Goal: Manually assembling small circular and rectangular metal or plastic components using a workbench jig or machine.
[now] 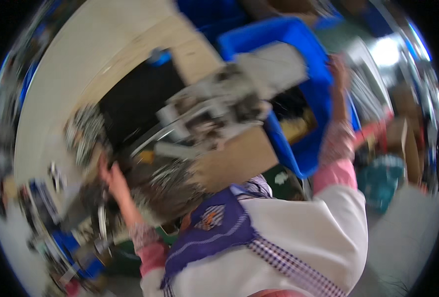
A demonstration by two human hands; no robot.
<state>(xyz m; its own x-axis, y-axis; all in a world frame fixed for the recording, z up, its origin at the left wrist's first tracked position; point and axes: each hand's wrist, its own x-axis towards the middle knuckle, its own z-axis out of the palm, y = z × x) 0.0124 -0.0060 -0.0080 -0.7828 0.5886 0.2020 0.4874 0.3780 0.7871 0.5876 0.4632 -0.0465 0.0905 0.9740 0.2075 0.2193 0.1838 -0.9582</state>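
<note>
My right hand (339,74) is at the right rim of a blue plastic bin (289,148), its fingers seemingly closed over the edge, though motion blurs them. Pale sheets or bags (276,67) lie across the bin's far part, with dark and yellowish things deeper inside. On the left, my left hand (113,178) is held with its fingers apart, beside a pile of thin grey metallic-looking pieces (172,180). A striped grey bundle (86,133) lies just beyond it. What these pieces are, I cannot make out.
A black mat (140,101) lies on the pale worktable (88,49), with a small blue object (159,56) at its far edge. A brown cardboard piece (236,158) sits near my body. To the right are a teal bag (382,180) and cardboard boxes (408,143).
</note>
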